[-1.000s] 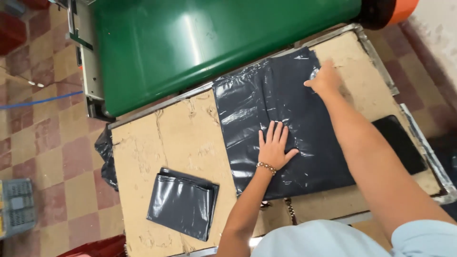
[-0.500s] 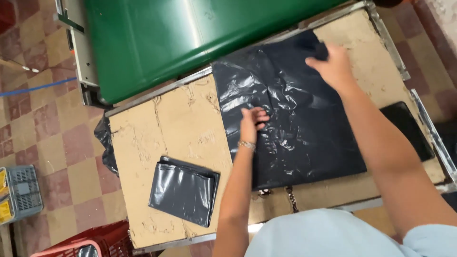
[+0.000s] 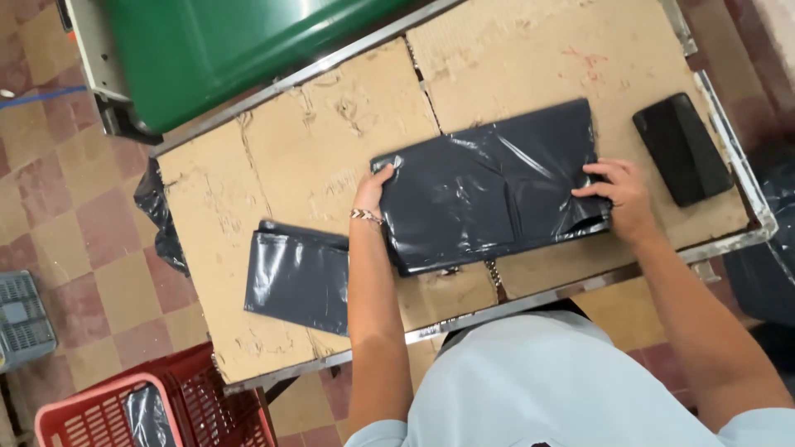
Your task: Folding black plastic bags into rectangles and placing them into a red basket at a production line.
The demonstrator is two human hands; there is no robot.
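- Far to my left, on the checked tile floor (image 3: 58,223), a grey crate (image 3: 21,319) sits at the edge of view, and a red basket (image 3: 157,406) stands below the table's near corner with some dark plastic inside it.
- A big green bin (image 3: 232,50) stands past the far edge of the table.
- The table is topped with worn cardboard sheets (image 3: 315,141), scuffed and split along a seam.
- A folded dark bag (image 3: 294,277) lies flat on the cardboard just left of my left forearm, well short of the table's near edge.
- My left hand (image 3: 373,192), a beaded bracelet at its wrist, rests on the left end of the dark grey plastic bag (image 3: 489,186). The fingers are bent over that edge near the corner; I cannot tell for sure whether they pinch it or only press it down.
- The bag itself lies in the middle of the table, folded into a long band running left to right, glossy and creased, between my two hands.
- My right hand (image 3: 623,197) lies on the bag's right end, fingers curled and close together, pressing the fold against the cardboard.
- Just right of that hand, apart from the bag, a black phone (image 3: 683,149) lies flat near the table's right rim.
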